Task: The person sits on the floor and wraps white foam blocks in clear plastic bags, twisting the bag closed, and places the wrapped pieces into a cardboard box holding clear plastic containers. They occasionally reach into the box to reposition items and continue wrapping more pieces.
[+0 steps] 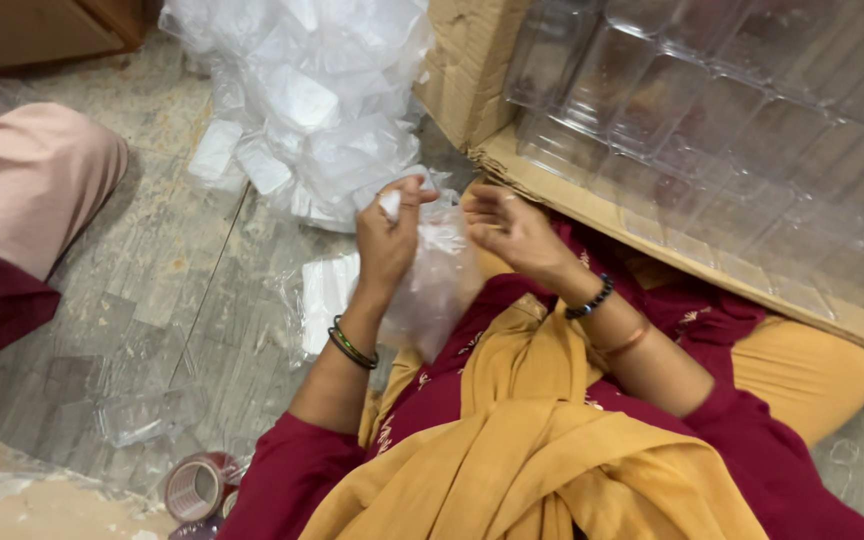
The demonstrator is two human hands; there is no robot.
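Grey stone floor [167, 260] around me: heaped plastic bag of white pieces [302, 100], tape rolls [197, 487], clear boxes on cardboard [552, 195]. My left hand [384, 245] pinches a small clear bag [434, 285] over my lap; my right hand [514, 230] hovers beside, fingers loosely curled.

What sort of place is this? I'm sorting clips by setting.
Probably a small packing workshop, worked on the floor: clear plastic boxes stacked on cardboard, a big bag of white pieces, tape rolls.
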